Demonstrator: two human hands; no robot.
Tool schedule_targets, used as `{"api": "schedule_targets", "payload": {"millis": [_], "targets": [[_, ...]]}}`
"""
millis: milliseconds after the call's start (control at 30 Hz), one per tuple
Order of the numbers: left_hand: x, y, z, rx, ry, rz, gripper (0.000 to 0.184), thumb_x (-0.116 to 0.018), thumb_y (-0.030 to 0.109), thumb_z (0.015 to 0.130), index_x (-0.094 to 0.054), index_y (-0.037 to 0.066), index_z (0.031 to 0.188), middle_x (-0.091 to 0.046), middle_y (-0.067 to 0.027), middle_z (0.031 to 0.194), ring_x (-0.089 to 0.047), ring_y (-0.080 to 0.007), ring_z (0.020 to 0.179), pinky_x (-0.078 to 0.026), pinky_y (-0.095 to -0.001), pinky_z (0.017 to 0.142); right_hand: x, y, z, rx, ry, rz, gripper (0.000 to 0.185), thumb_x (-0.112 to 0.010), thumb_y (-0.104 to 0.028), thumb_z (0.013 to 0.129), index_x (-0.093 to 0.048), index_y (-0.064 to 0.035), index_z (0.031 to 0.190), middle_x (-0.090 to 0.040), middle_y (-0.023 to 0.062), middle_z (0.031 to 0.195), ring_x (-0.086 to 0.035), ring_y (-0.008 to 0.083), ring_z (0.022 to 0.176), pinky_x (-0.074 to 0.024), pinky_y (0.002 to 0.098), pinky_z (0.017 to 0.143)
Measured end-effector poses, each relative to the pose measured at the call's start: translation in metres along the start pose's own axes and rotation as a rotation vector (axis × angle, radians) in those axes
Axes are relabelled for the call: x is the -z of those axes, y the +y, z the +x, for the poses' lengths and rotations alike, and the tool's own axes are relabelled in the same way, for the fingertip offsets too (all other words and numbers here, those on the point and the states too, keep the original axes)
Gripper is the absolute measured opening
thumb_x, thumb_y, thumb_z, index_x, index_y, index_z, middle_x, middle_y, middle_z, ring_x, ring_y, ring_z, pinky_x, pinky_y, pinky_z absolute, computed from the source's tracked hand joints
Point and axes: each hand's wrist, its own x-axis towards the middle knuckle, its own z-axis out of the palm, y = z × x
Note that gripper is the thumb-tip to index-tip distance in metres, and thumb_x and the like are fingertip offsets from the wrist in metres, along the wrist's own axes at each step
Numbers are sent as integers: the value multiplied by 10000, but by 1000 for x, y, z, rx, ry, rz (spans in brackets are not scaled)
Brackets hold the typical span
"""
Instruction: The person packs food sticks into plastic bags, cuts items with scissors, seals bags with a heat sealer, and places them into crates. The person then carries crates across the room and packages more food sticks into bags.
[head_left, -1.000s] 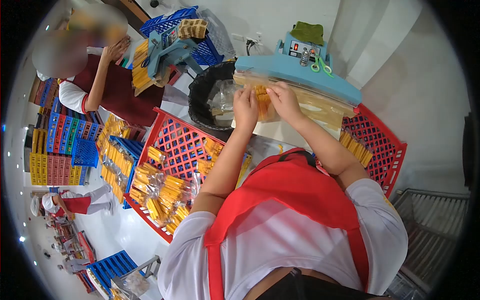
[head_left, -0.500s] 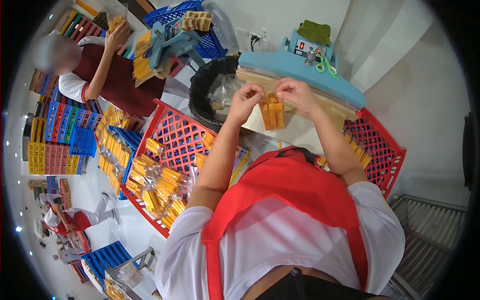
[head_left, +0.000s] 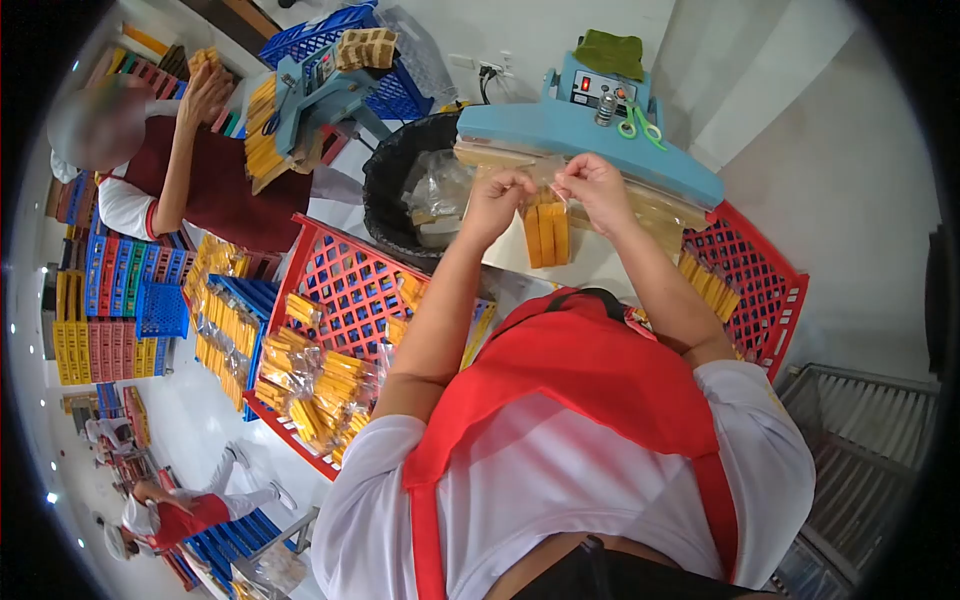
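Observation:
A clear plastic bag (head_left: 546, 232) of yellow-orange sticks hangs upright between my two hands, in front of a light-blue bag sealer (head_left: 590, 140). My left hand (head_left: 497, 203) pinches the left top corner of the bag. At the right top corner, my right hand (head_left: 594, 190) grips the film between thumb and fingers. Several sticks stand side by side in the bag's lower part. Its bottom is close to the sealer's pale work shelf (head_left: 508, 248); whether they touch I cannot tell.
Left of me a red crate (head_left: 345, 275) holds several filled bags (head_left: 315, 385); another red crate (head_left: 745, 290) with sticks is at right. A black-lined bin (head_left: 385, 190) stands by the sealer. Green scissors (head_left: 640, 127) lie on top. A co-worker (head_left: 200, 170) works at another sealer (head_left: 315, 105).
The view has shifted slightly. My hands still hold the bag's top, which now looks stretched wider between them. The co-worker's hands have moved, and a walking person in the background has come nearer.

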Motion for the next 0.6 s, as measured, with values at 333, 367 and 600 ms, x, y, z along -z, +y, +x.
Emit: {"api": "schedule_targets", "payload": {"millis": [333, 367, 600], "targets": [[-22, 21, 25, 349, -279, 213, 225, -556, 72, 781, -588, -4, 990, -606, -12, 758, -519, -50, 676, -426, -194, 623, 9, -18, -7, -13, 4, -39, 353, -600, -21, 720, -449, 16, 1037, -543, 46, 764, -525, 94, 670, -425, 207, 593], [-26, 24, 27, 336, -285, 234, 236, -568, 86, 781, -584, -3, 999, -610, -15, 772, -520, -47, 688, -427, -193, 623, 16, -18, -6, -95, -18, -169, 388, -605, -32, 720, -437, 21, 1066, -547, 50, 777, -528, 96, 691, -426, 207, 617], [-50, 11, 32, 426, -362, 124, 276, -570, 63, 773, -567, 31, 1047, -611, -17, 846, -534, -56, 769, -425, -195, 693, 51, -11, -4, -114, -41, -37, 336, -613, -94, 734, -504, 14, 1032, -563, 25, 738, -507, 77, 684, -394, 191, 603]]}}
